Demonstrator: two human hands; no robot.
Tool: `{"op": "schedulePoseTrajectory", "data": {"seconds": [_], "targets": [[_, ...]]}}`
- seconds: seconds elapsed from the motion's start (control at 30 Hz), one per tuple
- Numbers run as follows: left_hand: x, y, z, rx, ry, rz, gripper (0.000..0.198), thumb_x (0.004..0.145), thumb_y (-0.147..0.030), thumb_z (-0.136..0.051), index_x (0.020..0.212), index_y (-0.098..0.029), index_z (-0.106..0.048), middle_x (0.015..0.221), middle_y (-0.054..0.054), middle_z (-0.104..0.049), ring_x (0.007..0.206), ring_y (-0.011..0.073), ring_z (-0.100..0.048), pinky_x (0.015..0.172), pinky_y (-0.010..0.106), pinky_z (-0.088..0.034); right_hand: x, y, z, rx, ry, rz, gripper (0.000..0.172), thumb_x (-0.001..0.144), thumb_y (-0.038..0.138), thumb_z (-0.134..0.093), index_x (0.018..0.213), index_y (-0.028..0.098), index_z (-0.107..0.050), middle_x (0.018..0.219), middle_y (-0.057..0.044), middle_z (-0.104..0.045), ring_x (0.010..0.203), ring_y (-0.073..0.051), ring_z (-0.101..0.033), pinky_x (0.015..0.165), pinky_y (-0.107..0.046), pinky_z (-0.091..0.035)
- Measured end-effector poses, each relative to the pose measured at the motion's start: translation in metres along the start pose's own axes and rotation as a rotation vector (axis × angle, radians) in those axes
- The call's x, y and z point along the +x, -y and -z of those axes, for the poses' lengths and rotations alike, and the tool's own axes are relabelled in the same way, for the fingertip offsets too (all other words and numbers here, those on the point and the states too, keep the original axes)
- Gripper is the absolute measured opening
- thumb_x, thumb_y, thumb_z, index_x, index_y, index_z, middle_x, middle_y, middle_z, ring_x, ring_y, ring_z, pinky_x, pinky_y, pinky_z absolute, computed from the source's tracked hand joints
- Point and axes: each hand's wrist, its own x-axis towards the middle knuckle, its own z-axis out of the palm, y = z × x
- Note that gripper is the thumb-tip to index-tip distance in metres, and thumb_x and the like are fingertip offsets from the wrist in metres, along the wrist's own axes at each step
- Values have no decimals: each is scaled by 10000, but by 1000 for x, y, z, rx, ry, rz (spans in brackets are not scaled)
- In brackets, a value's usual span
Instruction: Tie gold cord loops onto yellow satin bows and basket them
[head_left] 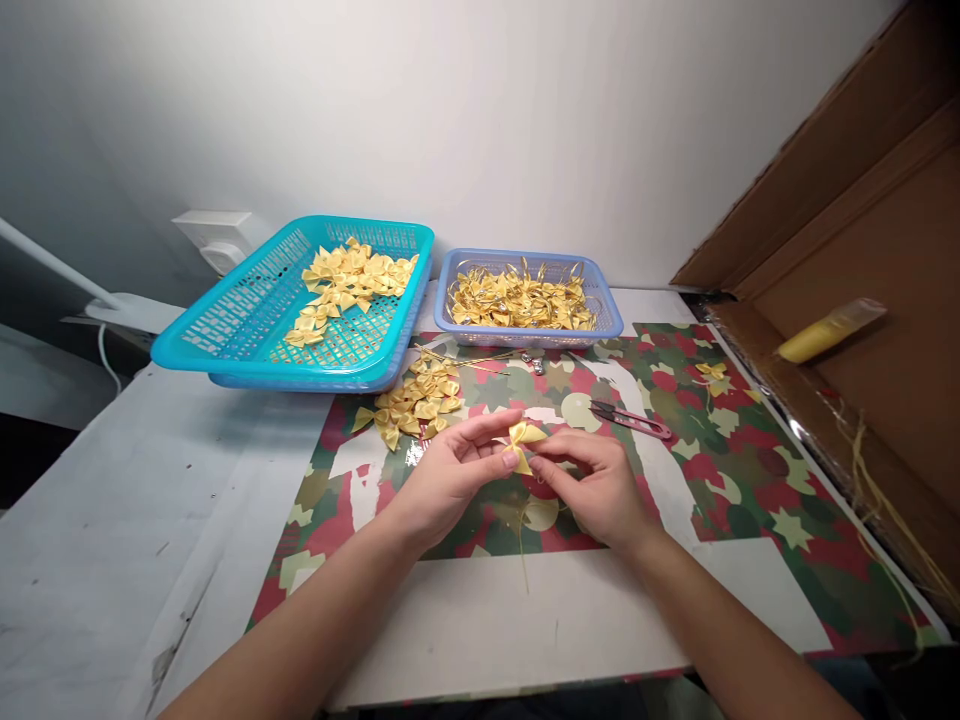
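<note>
A small yellow ribbon bow sits pinched between the fingertips of both hands above a camouflage-patterned mat. My left hand grips it from the left with thumb and forefinger closed. My right hand holds it from the right, fingers curled. A thin gold thread hangs down from the bow. A loose pile of yellow bows lies on the mat just beyond my left hand.
A turquoise basket holding yellow bows stands at the back left. Beside it a blue basket holds bows with gold loops. Red thread snips lie right of my hands. A brown cardboard box with a yellow tube fills the right side.
</note>
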Motion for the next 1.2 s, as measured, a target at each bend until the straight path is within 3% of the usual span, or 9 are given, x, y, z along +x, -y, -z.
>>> {"op": "schedulePoseTrajectory", "data": {"seconds": [0.6,0.93,1.2], "targets": [[0,-1,-1,-47,-8,26,403,638,-171,-829,1030,-217,-752,995,52,-733,824,132,-646,739,231,-494,-2,4,1,-69,-27,106,177,805,153,-630,835,258,-769,706,-39,-717,648,-202,-646,582,-349,-520],[0,-2,-1,-98,34,68,363,624,-176,-844,973,-240,-770,954,30,-759,796,134,-662,754,246,-496,-1,3,3,-65,-18,119,234,793,131,-614,885,264,-782,673,-30,-702,608,-182,-621,551,-320,-493],[-1,0,2,-101,33,118,354,604,-188,-862,946,-232,-778,889,11,-751,702,77,-623,661,181,-457,-1,6,3,-97,7,144,234,808,136,-593,892,254,-776,631,-23,-660,572,-166,-583,535,-311,-477]]}}
